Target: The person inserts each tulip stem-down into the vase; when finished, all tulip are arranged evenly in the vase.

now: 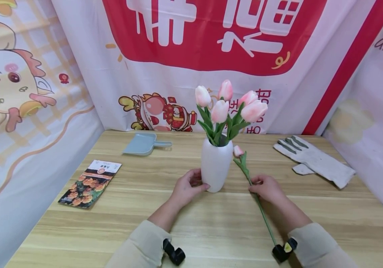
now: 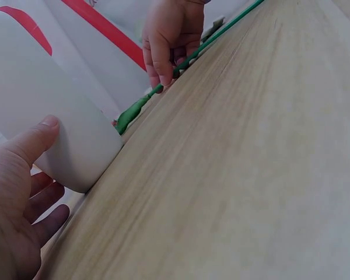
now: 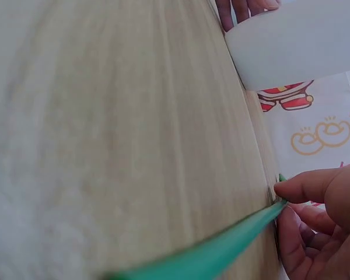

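A white vase (image 1: 216,163) stands upright on the wooden table, holding several pink-and-white tulips (image 1: 225,106) with green leaves. My left hand (image 1: 187,187) grips the vase low on its left side; the left wrist view shows the thumb (image 2: 38,139) on its front and the other fingers by its base. To the right of the vase, my right hand (image 1: 268,188) pinches the green stem of a single tulip (image 1: 237,151) between thumb and fingertips. That tulip's bloom points away from me, and its stem (image 3: 221,248) runs back toward my right wrist, close over the table.
A pale blue dustpan (image 1: 141,144) lies at the back left, with a flower-printed seed packet (image 1: 91,184) in front of it. White-and-grey work gloves (image 1: 315,158) lie at the right. Printed cloth (image 1: 164,70) hangs behind the table (image 1: 208,230) and at both sides.
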Motion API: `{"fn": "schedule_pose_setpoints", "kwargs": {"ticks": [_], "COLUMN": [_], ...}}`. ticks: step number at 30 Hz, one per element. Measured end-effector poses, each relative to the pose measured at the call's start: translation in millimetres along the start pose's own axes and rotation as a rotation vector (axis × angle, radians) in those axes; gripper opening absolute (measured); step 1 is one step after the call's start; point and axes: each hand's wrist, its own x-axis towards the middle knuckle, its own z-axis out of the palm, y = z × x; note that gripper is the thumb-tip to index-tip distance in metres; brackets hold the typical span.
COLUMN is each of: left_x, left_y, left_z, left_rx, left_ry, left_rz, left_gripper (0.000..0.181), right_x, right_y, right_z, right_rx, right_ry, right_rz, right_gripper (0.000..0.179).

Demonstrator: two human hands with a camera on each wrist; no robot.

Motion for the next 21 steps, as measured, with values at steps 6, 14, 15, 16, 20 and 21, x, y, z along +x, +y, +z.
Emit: {"fn": "schedule_pose_setpoints", "kwargs": {"ticks": [6,14,15,16,20,21], "left_x": [-0.2,-0.6,-0.7,-0.7,-0.8,-0.8], "left_y": [0.8,0.9,1.0,1.1,1.6,1.7], "left_z": [0.2,0.2,0.1,0.1,0.0,0.0], "left_rx": [-0.003,-0.001,0.000,0.000,-0.001,-0.001], "left_ry": [0.000,-0.003,-0.003,-0.004,-0.006,-0.007], "left_rz": [0.003,-0.001,-0.003,-0.003,-0.007,-0.007], "left_gripper": [0.055,0.055,0.055,0.055,0.055,0.055], "right_x": [-3.3,-5.5,-5.8,-6.2,-8.2,-8.5], "right_y": [1.2,0.4,0.4,0.3,0.6,1.1], "right_z": [-1.1,-0.9,-0.9,-1.4,-3.7,-4.4], "right_rx": [0.186,0.407,0.435,0.470,0.622,0.665], "right_ry": [-0.016,-0.016,-0.013,-0.014,-0.007,-0.004], "right_rz": [0.046,0.106,0.112,0.115,0.121,0.123], "right_gripper": [0.042,0.049,0.049,0.049,0.048,0.045]}}
